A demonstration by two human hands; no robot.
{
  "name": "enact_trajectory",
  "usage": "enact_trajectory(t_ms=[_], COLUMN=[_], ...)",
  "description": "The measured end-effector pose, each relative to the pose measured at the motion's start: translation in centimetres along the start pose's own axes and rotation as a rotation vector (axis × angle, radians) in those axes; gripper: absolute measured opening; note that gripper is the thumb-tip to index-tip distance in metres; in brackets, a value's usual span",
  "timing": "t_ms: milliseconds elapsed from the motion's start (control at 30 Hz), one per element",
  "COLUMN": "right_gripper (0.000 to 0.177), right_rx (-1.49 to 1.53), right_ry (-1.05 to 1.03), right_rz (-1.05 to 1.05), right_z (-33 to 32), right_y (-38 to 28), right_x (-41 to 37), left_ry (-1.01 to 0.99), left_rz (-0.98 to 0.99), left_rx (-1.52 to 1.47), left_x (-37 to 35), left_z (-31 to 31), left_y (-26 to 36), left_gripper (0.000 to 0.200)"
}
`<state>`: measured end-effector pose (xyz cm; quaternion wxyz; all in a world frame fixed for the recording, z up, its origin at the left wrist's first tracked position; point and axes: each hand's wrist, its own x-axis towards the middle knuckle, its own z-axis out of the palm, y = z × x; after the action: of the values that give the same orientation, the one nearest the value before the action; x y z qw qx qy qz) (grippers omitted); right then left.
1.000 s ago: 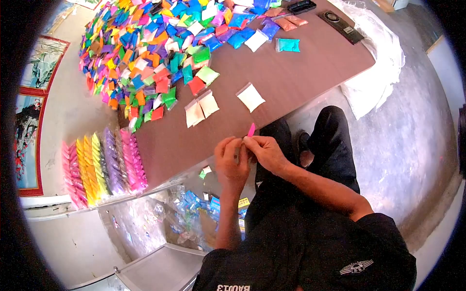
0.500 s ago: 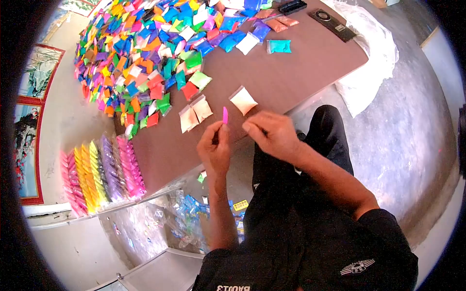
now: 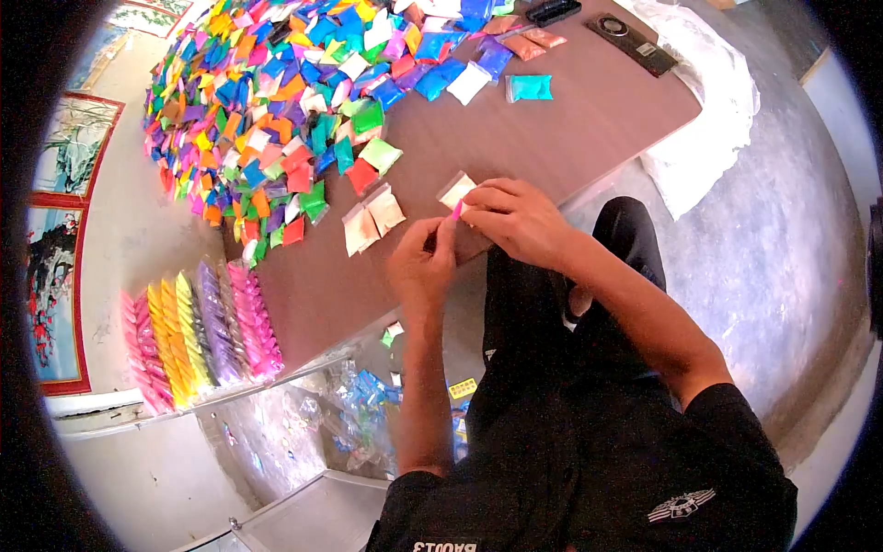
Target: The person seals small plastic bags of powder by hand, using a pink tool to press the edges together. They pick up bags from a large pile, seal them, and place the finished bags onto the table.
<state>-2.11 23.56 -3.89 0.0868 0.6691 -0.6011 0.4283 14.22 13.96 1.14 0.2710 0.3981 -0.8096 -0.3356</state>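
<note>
Between the thumb and finger of my left hand [image 3: 423, 262] is a small bright pink pointed piece [image 3: 457, 211], its exact kind too small to tell. My right hand [image 3: 520, 221] has its fingers pinched together right against that piece; what lies between its fingertips is hidden. Partly covered by my right fingers, a pale cream packet [image 3: 455, 189] lies on the brown table [image 3: 533, 138]. Left of my hands, two more pale packets [image 3: 372, 221] lie side by side.
A large heap of colourful small packets [image 3: 285, 101] covers the table's far left. Bundled coloured strips [image 3: 202, 336] stand at the left edge. A dark device [image 3: 630, 44] and white sheeting [image 3: 704, 120] are at the right. Clear plastic bags [image 3: 354, 405] lie below the table.
My right hand has moved up and left to meet my left hand, covering part of the cream packet. My left hand has shifted slightly right, carrying the pink piece.
</note>
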Motion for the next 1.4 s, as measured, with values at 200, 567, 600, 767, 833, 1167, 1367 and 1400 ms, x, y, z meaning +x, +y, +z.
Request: enact_trajectory(t_ms=[200, 567, 600, 767, 833, 1167, 1367, 1400], right_gripper=[0.026, 0.022, 0.022, 0.025, 0.028, 0.028, 0.025, 0.024], right_rx=[0.079, 0.107, 0.100, 0.098, 0.069, 0.043, 0.067, 0.057], right_ry=[0.055, 0.089, 0.104, 0.125, 0.139, 0.188, 0.171, 0.175], right_rz=[0.022, 0.079, 0.081, 0.083, 0.075, 0.088, 0.072, 0.066], right_z=[-0.2, 0.2, 0.3, 0.9, 0.9, 0.4, 0.8, 0.8], right_y=[-0.1, -0.3, -0.3, -0.1, -0.2, -0.6, -0.3, -0.3], right_x=[-1.3, -1.3, -1.4, -1.7, -1.6, -1.0, -1.3, -1.3], left_ry=[-0.025, 0.010, 0.011, -0.121, -0.143, -0.169, -0.155, -0.195], left_rz=[0.091, 0.209, 0.214, 0.331, 0.382, 0.375, 0.342, 0.299], left_rx=[0.005, 0.198, 0.192, 0.144, 0.204, 0.239, 0.164, 0.119], left_x=[0.1, 3.8, 3.9, 3.8, 4.6, 7.4, 4.9, 4.6], left_z=[1.6, 0.8, 0.8, 1.0, 1.2, 2.4, 1.5, 1.5], left_y=[-1.0, -2.4, -2.0, -0.3, -0.3, -1.2, -0.7, -0.6], left_gripper=[0.019, 0.019, 0.020, 0.021, 0.021, 0.022, 0.021, 0.021])
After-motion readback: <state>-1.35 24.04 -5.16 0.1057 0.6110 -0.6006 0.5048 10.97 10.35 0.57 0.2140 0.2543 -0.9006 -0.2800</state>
